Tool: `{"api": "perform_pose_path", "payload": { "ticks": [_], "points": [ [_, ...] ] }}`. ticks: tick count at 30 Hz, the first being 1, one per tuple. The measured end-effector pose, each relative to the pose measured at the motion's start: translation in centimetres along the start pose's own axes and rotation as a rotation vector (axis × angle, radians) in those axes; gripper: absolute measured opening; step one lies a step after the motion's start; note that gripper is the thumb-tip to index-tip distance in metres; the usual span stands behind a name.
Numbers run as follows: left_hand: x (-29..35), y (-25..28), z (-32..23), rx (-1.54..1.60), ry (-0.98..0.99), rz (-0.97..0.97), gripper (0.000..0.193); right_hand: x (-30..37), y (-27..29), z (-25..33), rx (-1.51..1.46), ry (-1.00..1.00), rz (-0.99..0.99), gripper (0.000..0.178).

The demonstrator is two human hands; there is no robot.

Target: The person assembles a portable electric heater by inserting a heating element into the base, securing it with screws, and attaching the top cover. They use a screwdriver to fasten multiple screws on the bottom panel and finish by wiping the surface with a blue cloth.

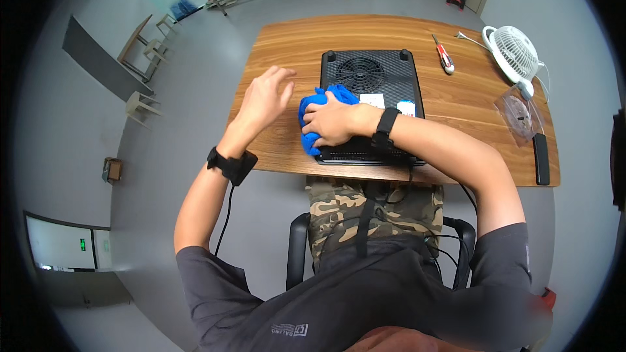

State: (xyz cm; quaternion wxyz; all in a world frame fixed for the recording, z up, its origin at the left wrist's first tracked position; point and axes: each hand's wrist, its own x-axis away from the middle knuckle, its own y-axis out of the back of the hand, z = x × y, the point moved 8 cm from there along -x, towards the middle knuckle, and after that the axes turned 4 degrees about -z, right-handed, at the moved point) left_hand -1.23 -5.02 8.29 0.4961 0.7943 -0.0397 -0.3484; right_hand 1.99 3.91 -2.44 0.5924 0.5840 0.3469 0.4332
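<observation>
A black induction cooker lies underside up on the wooden table, its round fan grille, corner feet and pale labels showing. My right hand presses a bunched blue cloth against the cooker's left edge, fingers curled over it. Part of the cloth hangs past that edge onto the table. To the left, my left hand is raised at the table's left side, fingers apart and holding nothing. My right forearm hides some of the cooker's near part.
On the table, a red-and-white screwdriver lies right of the cooker. Farther right are a white fan with its cord, a clear plastic bag with small parts, and a black bar near the front edge.
</observation>
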Motion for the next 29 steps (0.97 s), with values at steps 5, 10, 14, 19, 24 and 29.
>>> {"api": "perform_pose_path", "payload": {
  "ticks": [5,10,14,19,24,29],
  "points": [
    [-1.2,-4.4,0.8,0.019,0.038,0.147,0.031,1.7,0.2,3.2,0.153,0.052,-0.173,0.042],
    [-2.1,-11.8,0.7,0.113,0.000,0.396,0.050,1.8,-0.8,5.9,0.377,0.139,-0.371,0.024],
    [-3.6,-15.0,1.1,0.184,-0.016,0.505,0.056,2.3,-1.4,8.1,0.465,0.192,-0.303,0.026],
    [-3.9,-18.0,0.1,0.046,0.034,0.710,0.062,4.9,-1.6,8.2,0.460,0.188,-0.335,0.027],
    [-2.8,-19.1,0.0,-0.095,-0.003,0.798,0.069,7.2,-1.5,7.5,0.406,0.191,-0.386,0.026],
    [-2.5,-19.5,-0.1,-0.078,-0.126,0.728,0.076,10.7,-2.1,5.7,0.270,0.207,-0.259,0.027]
  ]
}}
